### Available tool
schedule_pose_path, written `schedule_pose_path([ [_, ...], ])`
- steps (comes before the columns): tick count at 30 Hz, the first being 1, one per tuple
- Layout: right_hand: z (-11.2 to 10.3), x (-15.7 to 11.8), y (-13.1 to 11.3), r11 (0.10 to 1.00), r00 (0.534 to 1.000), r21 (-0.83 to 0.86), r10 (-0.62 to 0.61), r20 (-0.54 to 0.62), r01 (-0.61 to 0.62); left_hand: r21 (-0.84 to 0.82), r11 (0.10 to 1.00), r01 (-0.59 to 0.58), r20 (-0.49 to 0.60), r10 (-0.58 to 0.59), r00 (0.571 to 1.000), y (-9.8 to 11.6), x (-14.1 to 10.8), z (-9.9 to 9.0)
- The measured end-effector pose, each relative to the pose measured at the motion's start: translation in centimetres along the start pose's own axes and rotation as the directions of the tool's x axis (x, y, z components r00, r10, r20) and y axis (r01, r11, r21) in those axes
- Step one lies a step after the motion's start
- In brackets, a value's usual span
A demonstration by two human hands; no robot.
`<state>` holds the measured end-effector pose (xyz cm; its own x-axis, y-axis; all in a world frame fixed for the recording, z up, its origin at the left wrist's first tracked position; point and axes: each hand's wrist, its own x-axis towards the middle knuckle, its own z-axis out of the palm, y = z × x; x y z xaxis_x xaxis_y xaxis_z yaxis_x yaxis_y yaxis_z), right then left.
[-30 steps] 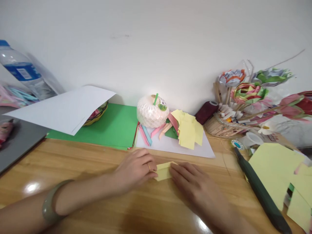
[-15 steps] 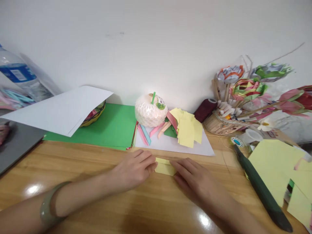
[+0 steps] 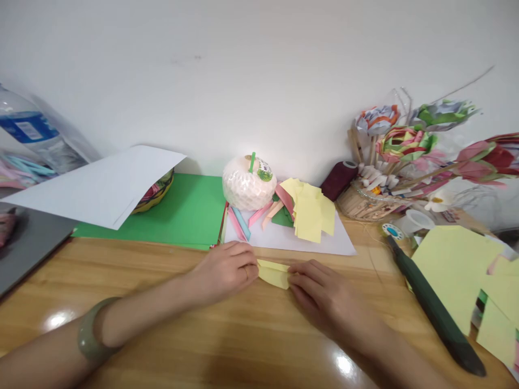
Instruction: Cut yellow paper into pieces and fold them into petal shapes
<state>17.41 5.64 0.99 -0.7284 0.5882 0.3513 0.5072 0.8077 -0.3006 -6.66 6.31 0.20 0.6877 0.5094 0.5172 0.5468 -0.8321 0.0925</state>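
Observation:
Between my hands is a small strip of yellow paper, folded along its far edge and bowed at its near side. My left hand pinches its left end, fingers curled together. At the right end, my right hand grips the paper between thumb and fingers. The fingertips cover both ends of the strip. Behind the hands, a stack of yellow paper pieces lies on a white sheet, beside folded pink, blue and peach strips.
A net-wrapped white coconut stands by the wall. Green sheets and a white sheet over a basket are left. Right are a dark green long-handled tool, yellow paper, a thread spool and paper flowers in a basket.
The yellow strip has gone from lying flat to bowed at its near edge. My right fingers have closed on its right end, and my left hand has shifted slightly away from me.

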Motion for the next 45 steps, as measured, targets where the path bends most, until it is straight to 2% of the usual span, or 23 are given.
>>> schedule_pose_path([
  [5,0.0,-0.2,0.0,0.998,0.999,0.043,0.053,0.013,-0.054,-0.193,0.966,0.174,0.030,-0.171,0.985,0.3,0.2,0.1],
  [10,0.7,-0.1,0.3,0.974,0.983,0.146,0.178,-0.042,-0.171,-0.274,0.879,0.390,0.099,-0.377,0.921,0.9,0.2,0.2],
  [16,1.0,0.3,0.0,0.931,0.954,0.240,0.296,-0.047,-0.276,-0.311,0.808,0.501,0.162,-0.474,0.865,1.1,0.3,0.3],
  [19,1.1,0.5,-0.3,0.913,0.941,0.257,0.337,-0.042,-0.316,-0.297,0.777,0.556,0.184,-0.524,0.831,1.3,0.6,0.2],
  [23,1.5,0.9,-0.7,0.909,0.924,0.205,0.379,-0.049,-0.362,-0.200,0.762,0.616,0.220,-0.577,0.786,1.7,1.1,0.2],
  [28,2.0,1.1,-0.8,0.914,0.912,0.104,0.400,-0.087,-0.391,-0.115,0.757,0.643,0.217,-0.612,0.760,2.1,1.4,0.8],
  [31,2.1,1.1,-0.7,0.917,0.912,0.078,0.397,-0.103,-0.391,-0.096,0.766,0.635,0.212,-0.608,0.765,2.2,1.4,1.1],
  [35,2.1,0.7,-0.3,0.912,0.913,0.108,0.404,-0.064,-0.396,-0.103,0.768,0.632,0.211,-0.604,0.768,1.9,1.2,1.0],
  [37,1.9,0.5,-0.2,0.930,0.930,0.094,0.362,-0.065,-0.355,-0.140,0.798,0.587,0.190,-0.560,0.807,1.6,1.0,0.9],
  [41,1.4,0.5,-0.2,0.971,0.970,-0.047,0.231,-0.079,-0.235,-0.115,0.925,0.362,0.151,-0.344,0.927,1.1,0.5,0.9],
  [45,0.9,0.4,-0.1,0.979,0.993,-0.168,0.109,-0.054,-0.117,0.031,0.985,0.168,0.109,-0.170,0.979,0.7,-0.1,1.1],
])
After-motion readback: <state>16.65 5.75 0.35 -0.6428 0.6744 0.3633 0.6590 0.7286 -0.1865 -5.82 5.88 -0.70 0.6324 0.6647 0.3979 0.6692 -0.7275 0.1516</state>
